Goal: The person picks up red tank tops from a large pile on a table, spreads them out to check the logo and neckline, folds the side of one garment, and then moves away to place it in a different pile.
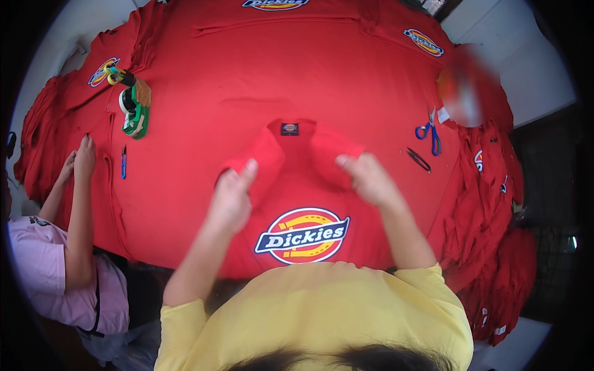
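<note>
A red T-shirt (300, 179) is spread before me, its dark neck label at the far end and a large round printed emblem (304, 236) near my body. My left hand (232, 196) is closed on the shirt's left part, thumb on top, bunching the cloth. On the other side, my right hand (370, 179) pinches the shirt's right part between thumb and fingers. The cloth between both hands is raised and folded inward beside the neck opening. Exactly which seam each hand grips is hidden.
More red garments (486, 204) are piled along the right, left and far sides. Blue-handled scissors (428, 132) and dark thread snips (419, 159) lie at right. Left are a green tape dispenser (137, 114) and a blue snipper (124, 162). A co-worker in pink (46, 253) handles red cloth.
</note>
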`<state>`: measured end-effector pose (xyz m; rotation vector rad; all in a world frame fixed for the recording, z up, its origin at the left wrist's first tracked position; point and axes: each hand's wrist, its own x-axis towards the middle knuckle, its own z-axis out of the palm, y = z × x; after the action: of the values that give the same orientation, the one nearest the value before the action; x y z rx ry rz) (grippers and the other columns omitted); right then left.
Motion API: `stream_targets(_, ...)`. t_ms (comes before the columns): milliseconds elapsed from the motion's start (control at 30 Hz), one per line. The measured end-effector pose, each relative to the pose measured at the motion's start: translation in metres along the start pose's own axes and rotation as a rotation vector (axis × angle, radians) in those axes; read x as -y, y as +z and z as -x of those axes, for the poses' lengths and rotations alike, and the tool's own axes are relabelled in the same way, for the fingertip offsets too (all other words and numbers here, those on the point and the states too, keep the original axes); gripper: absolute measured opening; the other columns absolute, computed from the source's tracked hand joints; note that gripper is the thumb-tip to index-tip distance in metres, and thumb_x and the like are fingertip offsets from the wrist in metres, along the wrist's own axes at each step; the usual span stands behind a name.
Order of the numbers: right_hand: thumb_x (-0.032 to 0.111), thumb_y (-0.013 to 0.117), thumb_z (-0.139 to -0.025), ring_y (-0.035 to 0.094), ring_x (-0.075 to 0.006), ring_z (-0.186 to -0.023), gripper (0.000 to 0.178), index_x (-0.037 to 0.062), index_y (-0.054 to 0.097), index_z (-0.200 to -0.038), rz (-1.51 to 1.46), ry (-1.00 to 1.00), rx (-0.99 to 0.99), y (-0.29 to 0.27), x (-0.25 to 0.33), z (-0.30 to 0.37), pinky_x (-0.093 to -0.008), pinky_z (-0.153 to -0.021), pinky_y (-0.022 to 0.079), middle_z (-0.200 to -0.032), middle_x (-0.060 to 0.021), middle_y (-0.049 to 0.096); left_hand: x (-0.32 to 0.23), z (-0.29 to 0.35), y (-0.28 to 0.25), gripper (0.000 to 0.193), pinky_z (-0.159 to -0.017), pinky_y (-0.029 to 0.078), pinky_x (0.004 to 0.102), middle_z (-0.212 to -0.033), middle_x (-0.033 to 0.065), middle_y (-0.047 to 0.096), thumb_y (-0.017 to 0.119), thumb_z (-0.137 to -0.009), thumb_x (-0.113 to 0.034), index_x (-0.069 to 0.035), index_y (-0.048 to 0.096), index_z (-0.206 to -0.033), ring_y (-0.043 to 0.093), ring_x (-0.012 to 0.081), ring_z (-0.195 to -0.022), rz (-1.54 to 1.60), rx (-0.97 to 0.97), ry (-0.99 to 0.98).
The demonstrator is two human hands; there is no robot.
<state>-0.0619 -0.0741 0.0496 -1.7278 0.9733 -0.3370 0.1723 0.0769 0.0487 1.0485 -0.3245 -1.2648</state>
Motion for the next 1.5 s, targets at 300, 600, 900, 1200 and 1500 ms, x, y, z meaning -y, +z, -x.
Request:
stream_targets(300, -0.001, 0.049, -0.079, 0.056, -0.0379, -0.076, 0.028, -0.0061, 0.052, -0.107, -0.153, -0.509, -0.159, 0.130, -0.012, 0.109, -0.0421, -0.068, 0.043, -0.085, -0.0217, 0.058, 0.108, 0.095, 0.013, 0.037, -0.099, 0.034, 0.0395, -0.124, 0.0214, 0.051, 0.044, -0.096, -0.011, 0.009, 0.043, -0.128, 0.049, 0.0335, -0.114, -0.693, 0.249, 0.584)
stream_targets(600, -0.004, 0.052, -0.073, 0.052, -0.0454, -0.080, 0.030, -0.0070, 0.052, -0.103, 0.092, -0.606, -0.148, 0.143, -0.021, 0.128, -0.0491, -0.071, 0.041, -0.091, -0.0270, 0.055, 0.122, 0.108, 0.001, 0.089, -0.110, 0.019, 0.0419, -0.145, 0.0293, 0.025, 0.037, -0.090, -0.058, 0.014, 0.019, -0.140, 0.025, 0.0406, -0.136, -0.587, 0.528, 0.587)
stream_targets(900, -0.003, 0.051, -0.076, 0.051, -0.0460, -0.084, 0.036, -0.0066, 0.047, -0.112, 0.009, -0.654, -0.116, 0.133, -0.001, 0.125, -0.0490, -0.075, 0.041, -0.095, -0.0284, 0.054, 0.107, 0.109, 0.011, 0.086, -0.112, 0.014, 0.0404, -0.148, 0.0270, 0.019, 0.044, -0.092, -0.051, 0.012, 0.014, -0.142, 0.019, 0.0397, -0.139, -0.645, 0.541, 0.653)
stream_targets(1200, 0.046, 0.064, -0.083, 0.062, -0.0396, -0.089, 0.057, 0.0010, 0.057, -0.118, 1.072, 0.109, -0.329, -0.056, -0.080, 0.126, -0.0454, -0.085, 0.047, -0.101, -0.0208, 0.065, -0.024, 0.120, -0.098, 0.061, -0.089, 0.044, 0.0413, -0.106, 0.0197, 0.057, 0.063, -0.080, -0.053, 0.001, 0.059, -0.106, 0.057, 0.0378, -0.100, -1.688, -0.164, -0.078)
stream_targets(1500, 0.002, 0.062, -0.084, 0.055, -0.0049, -0.085, 0.022, 0.0072, 0.052, -0.103, -0.551, -0.177, -0.309, -0.131, -0.061, 0.139, -0.0213, -0.075, 0.046, -0.095, 0.0020, 0.056, -0.089, 0.123, -0.166, 0.022, -0.070, 0.043, 0.0191, -0.089, -0.0035, 0.056, 0.064, -0.077, 0.002, -0.008, 0.054, -0.094, 0.054, 0.0043, -0.079, -0.597, -0.187, 0.236)
